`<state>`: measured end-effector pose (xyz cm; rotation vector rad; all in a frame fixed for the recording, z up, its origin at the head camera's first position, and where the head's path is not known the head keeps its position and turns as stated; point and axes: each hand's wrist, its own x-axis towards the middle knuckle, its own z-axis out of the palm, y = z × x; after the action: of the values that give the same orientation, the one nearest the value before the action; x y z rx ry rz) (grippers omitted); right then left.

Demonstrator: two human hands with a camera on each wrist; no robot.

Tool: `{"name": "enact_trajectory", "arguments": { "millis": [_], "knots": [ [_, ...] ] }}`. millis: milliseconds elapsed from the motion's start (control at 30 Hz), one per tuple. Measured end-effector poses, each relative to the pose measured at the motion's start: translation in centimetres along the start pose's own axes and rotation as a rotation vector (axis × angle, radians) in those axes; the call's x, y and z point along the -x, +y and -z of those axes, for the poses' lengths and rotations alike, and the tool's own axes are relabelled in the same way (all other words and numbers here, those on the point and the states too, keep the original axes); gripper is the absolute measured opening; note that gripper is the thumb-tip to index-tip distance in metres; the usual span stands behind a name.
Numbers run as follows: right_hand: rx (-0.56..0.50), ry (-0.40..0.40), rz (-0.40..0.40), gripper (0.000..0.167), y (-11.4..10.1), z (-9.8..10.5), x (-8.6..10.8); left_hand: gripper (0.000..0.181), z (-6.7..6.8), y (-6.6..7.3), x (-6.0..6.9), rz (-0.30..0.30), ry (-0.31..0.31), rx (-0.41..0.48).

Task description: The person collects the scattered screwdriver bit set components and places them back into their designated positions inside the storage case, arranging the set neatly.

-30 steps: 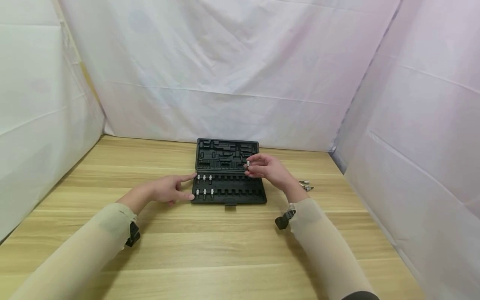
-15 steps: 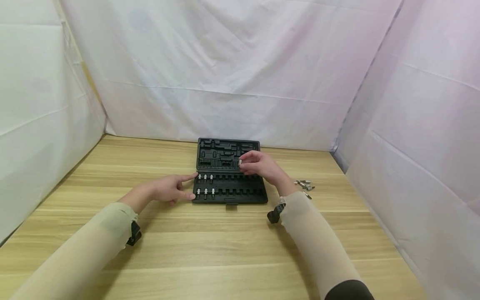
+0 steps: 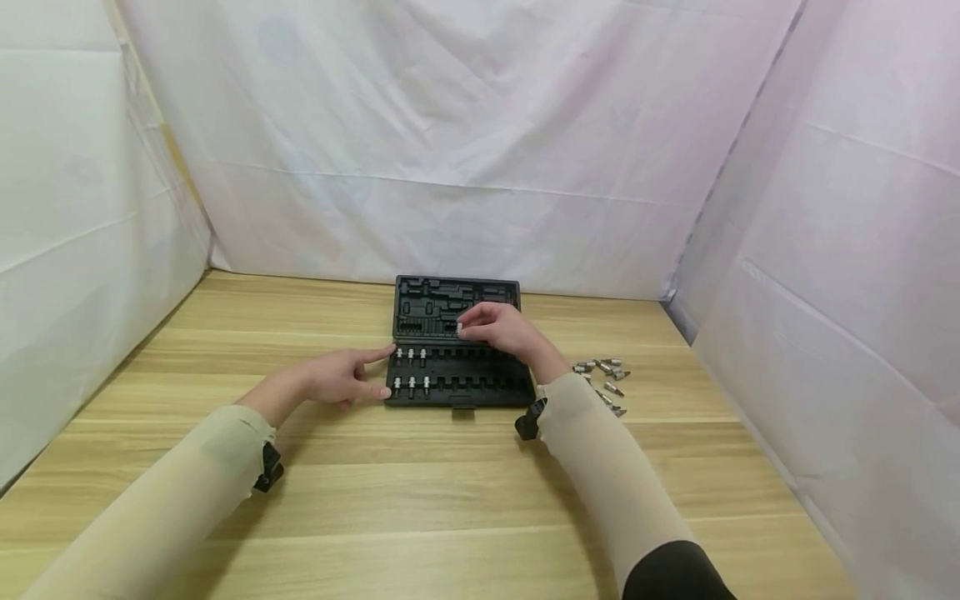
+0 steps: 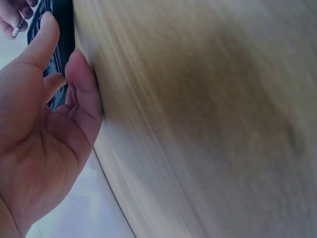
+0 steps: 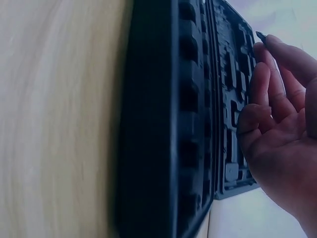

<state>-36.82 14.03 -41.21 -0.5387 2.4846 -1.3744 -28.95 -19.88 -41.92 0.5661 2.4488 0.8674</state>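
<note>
A black socket case (image 3: 480,398) lies unfolded on the table, its lid (image 3: 420,288) leaning back behind the tray. Two short rows of silver bit sockets (image 3: 411,383) fill the tray's left slots. My left hand (image 3: 339,380) spans the tray's left side, index finger at the hinge corner and thumb at the front corner. Between thumb and fingertips my right hand (image 3: 504,328) pinches one small bit socket (image 3: 460,329), held above the case near the hinge. In the right wrist view only the dark tip of that bit socket (image 5: 260,36) shows.
Several loose bit sockets (image 3: 613,388) lie scattered on the wooden table (image 3: 420,492) to the right of the case, partly behind the right forearm. White cloth sheets (image 3: 450,125) hang at the back and both sides.
My right hand has moved left over the case with the pinched bit socket, uncovering more of the loose ones at right. My left hand stays at the case's left edge.
</note>
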Motion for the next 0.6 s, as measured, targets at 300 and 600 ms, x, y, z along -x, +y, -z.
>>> {"name": "enact_trajectory", "arguments": {
  "millis": [300, 600],
  "knots": [
    [0.040, -0.021, -0.004, 0.023, -0.1, -0.9, -0.3, 0.095, -0.1, 0.3, -0.1, 0.006, -0.014, -0.010],
    [0.091, -0.050, -0.018, 0.021, -0.6, -1.8, -0.8, 0.095, -0.4, 0.1, -0.3, 0.012, -0.012, 0.011]
  ]
}}
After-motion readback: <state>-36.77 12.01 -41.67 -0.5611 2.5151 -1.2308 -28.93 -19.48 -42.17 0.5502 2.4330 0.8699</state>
